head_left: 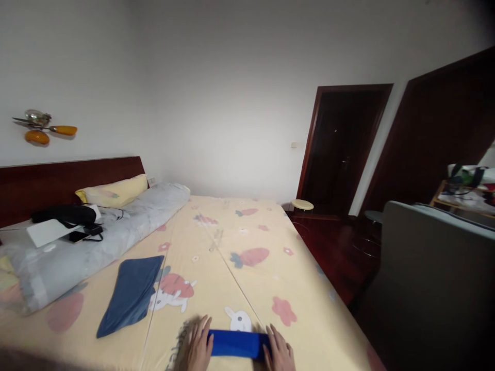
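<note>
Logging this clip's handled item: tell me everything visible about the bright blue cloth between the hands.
The bright blue cloth looks like soft fabric folded into a narrow flat band, lying crosswise near the foot edge of the bed sheet, which is yellow with carrot and rabbit prints. The left hand presses flat at its left end and the right hand at its right end, fingers extended. Its near edge runs close to the picture's bottom. No print or label shows.

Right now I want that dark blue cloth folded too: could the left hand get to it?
Probably yes. The dark blue cloth lies flat on the bedsheet, up-left of the left hand, with nothing between them; that hand rests against the bright blue cloth.
</note>
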Demonstrator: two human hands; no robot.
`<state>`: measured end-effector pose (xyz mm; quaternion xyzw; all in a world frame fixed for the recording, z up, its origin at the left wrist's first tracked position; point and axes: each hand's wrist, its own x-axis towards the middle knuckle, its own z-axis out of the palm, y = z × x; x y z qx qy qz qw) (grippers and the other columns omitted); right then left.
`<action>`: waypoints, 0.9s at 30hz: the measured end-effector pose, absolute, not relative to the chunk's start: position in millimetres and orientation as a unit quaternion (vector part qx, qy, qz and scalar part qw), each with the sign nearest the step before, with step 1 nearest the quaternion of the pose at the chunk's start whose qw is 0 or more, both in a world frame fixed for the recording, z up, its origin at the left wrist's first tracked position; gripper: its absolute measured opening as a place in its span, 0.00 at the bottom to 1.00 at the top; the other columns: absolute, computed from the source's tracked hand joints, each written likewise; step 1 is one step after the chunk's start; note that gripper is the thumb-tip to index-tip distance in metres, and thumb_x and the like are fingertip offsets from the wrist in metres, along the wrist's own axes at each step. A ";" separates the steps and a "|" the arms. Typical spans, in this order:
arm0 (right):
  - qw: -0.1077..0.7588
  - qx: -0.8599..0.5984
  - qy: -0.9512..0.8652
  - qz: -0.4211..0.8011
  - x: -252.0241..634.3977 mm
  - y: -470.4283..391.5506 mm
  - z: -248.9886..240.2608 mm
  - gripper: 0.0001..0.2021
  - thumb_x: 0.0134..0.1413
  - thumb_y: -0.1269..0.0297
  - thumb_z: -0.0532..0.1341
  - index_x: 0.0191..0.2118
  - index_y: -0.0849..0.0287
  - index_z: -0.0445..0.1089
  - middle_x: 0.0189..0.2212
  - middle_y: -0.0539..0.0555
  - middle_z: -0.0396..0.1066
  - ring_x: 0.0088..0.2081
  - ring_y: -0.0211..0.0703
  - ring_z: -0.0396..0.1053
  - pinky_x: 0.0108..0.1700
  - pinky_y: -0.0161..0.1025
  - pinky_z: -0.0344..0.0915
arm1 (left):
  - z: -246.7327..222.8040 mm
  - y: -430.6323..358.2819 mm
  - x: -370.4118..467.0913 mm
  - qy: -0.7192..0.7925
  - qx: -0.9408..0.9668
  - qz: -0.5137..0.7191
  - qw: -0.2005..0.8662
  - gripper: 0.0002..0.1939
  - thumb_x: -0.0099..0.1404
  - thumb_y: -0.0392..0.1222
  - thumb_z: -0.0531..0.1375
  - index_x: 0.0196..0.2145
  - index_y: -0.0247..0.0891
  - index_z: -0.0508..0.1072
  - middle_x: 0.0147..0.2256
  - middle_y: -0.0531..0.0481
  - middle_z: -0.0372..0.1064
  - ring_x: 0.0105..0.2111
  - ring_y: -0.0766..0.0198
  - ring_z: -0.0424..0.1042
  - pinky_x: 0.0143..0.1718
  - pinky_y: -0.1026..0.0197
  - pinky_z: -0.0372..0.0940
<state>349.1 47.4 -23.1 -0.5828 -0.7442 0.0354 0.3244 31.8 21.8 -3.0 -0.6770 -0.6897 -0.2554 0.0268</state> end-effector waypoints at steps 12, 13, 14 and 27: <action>0.312 -0.436 -0.833 -0.135 272.6 44.1 -60.6 0.34 0.56 0.58 0.52 0.65 0.46 0.36 0.56 0.50 0.66 0.51 0.45 0.72 0.45 0.39 0.70 | -49.5 25.5 103.3 -0.542 -0.814 -0.172 0.119 0.48 0.52 0.29 0.48 0.66 0.44 0.28 0.65 0.53 0.51 0.62 0.60 0.59 0.59 0.52 0.61; 0.312 -0.440 -0.830 -0.146 274.1 43.9 -63.6 0.33 0.57 0.59 0.52 0.65 0.45 0.37 0.56 0.49 0.67 0.51 0.45 0.72 0.45 0.39 0.70 | -54.1 24.8 100.6 -0.542 -0.816 -0.160 0.123 0.49 0.51 0.29 0.48 0.66 0.44 0.28 0.65 0.54 0.50 0.62 0.61 0.58 0.59 0.53 0.60; 0.311 -0.444 -0.826 -0.153 275.9 43.3 -66.4 0.32 0.57 0.59 0.51 0.65 0.43 0.38 0.55 0.48 0.67 0.50 0.44 0.72 0.44 0.39 0.70 | -56.7 23.7 96.6 -0.541 -0.818 -0.149 0.124 0.49 0.50 0.29 0.49 0.65 0.43 0.28 0.65 0.54 0.49 0.62 0.61 0.58 0.60 0.53 0.59; 0.251 -0.582 -0.773 -0.029 338.3 33.8 -83.9 0.30 0.58 0.62 0.48 0.62 0.33 0.34 0.59 0.43 0.61 0.56 0.49 0.66 0.51 0.53 0.68 | -25.6 5.3 24.5 -0.600 -0.796 -0.072 0.043 0.43 0.59 0.34 0.50 0.65 0.51 0.29 0.67 0.60 0.42 0.65 0.62 0.51 0.64 0.53 0.50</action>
